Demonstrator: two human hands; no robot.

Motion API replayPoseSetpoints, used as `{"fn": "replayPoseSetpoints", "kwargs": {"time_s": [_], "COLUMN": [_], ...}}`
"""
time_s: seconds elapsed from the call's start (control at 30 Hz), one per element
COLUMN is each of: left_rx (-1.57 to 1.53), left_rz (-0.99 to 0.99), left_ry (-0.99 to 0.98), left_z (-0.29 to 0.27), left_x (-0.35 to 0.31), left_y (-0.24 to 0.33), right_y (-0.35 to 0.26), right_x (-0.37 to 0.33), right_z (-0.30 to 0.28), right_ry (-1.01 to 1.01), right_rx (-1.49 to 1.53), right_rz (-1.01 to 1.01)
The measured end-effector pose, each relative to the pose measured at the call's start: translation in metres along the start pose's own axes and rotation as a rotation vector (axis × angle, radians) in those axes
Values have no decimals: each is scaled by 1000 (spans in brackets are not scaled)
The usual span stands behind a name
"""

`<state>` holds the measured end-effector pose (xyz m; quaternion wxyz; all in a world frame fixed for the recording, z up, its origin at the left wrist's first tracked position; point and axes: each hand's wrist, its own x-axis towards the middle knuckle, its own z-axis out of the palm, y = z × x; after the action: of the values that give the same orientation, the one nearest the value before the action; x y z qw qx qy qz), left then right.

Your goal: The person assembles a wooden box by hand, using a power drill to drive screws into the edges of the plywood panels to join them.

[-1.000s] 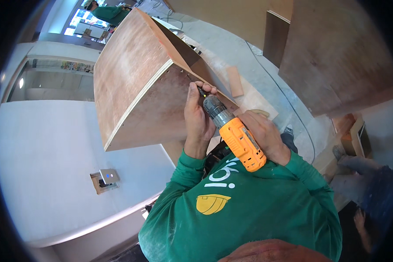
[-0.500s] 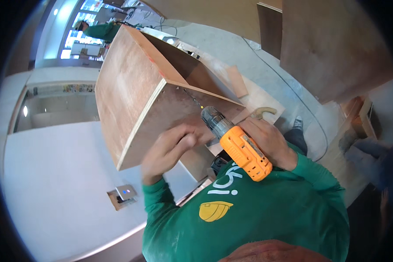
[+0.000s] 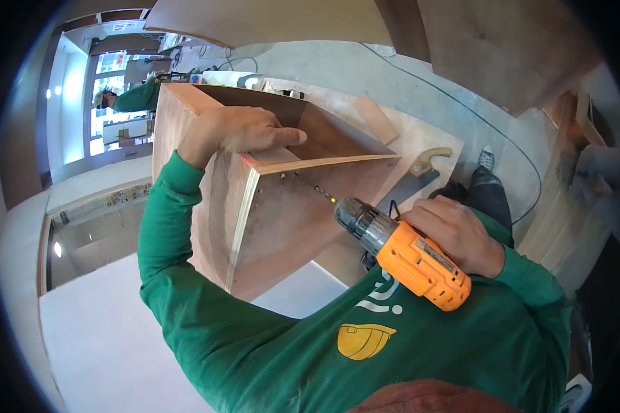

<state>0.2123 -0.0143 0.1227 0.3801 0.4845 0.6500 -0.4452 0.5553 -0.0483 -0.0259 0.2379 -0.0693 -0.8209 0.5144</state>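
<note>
A plywood box (image 3: 303,213) stands in front of me with its open side turned up and away. My left hand (image 3: 244,131) grips its upper edge near the corner, fingers over the panel and thumb pointing right. In my right hand (image 3: 455,230) is an orange and grey cordless drill (image 3: 420,265). The long thin drill bit (image 3: 315,187) points up-left, its tip at the near panel just below the top edge. Small dark marks or holes dot the panel by the tip; whether the bit has entered the wood I cannot tell.
A handsaw (image 3: 424,168) with a tan handle and a wood offcut (image 3: 377,118) lie on a board right of the box. A cable (image 3: 455,100) crosses the floor. Large wood panels (image 3: 510,55) stand at the far right. Another person (image 3: 134,96) is at the far left.
My left hand has moved up from beside the near panel onto the box's top edge. The view has shifted; the drill stays in my right hand with its bit at the panel.
</note>
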Motion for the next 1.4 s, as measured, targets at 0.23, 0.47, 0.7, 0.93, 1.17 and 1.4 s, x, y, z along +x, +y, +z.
{"fn": "replayPoseSetpoints", "kwargs": {"time_s": [0.23,0.47,0.7,0.93,1.17,1.4], "left_rx": [-117,-82,-120,-98,60,56], "left_rz": [246,282,300,232,403,307], "left_ry": [-140,-99,-24,131,184,213], "left_z": [1,2,9,15,19,16], "left_x": [-5,1,-2,-12,3,-10], "left_y": [-2,1,-4,1,-12,-4], "right_y": [1,4,-5,-3,-6,0], "right_x": [0,-3,-1,-4,-2,-2], "right_z": [4,12,17,20,18,19], "right_ry": [-33,-33,-15,-20,-7,-14], "right_rx": [-2,-62,-75,-80,-69,-78], "right_rz": [26,28,42,65,55,34]}}
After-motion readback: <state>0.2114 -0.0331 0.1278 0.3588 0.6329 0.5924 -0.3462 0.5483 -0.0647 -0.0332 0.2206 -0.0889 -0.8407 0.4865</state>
